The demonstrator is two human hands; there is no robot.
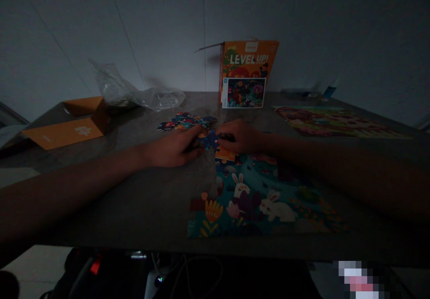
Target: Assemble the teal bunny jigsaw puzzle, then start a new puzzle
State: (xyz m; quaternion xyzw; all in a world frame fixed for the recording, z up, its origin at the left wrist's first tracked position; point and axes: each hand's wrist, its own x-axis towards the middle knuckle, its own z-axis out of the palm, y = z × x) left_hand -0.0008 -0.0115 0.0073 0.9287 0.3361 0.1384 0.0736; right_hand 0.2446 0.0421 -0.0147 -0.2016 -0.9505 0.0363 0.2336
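"puzzle pieces of dark-blue cardboard, dead centre, one hand at each side! they lie on the dull grey, flat-topped table."

"and the grip?"

"left hand half curled, thumb and forefinger parted at the blue; right hand bent in from the opposite side. whether either one really pinches a piece, i can't tell, it's too dark in there."

"so where's the danger?"

"uneven pressure, i'd say! two hands pushing from opposite sides could buckle the blue or pop a tab loose."

"and just nearer, yellow-orange cardboard piece, touching the joined teal puzzle section with white rabbits?"

"a dragging right wrist might shunt that orange out of line. the section lies close to the table's front edge, too; a shove this way could send its border over."

"beyond the left fingers, low heap of loose multicoloured pieces!"

"one careless knuckle could scatter it. and this dim light makes dark blue and teal easy to confuse."

"far side: upright orange printed cardboard box, white-bordered picture card in front of it."

"that card looks thin, on its edge; a jolt to the table might topple it."
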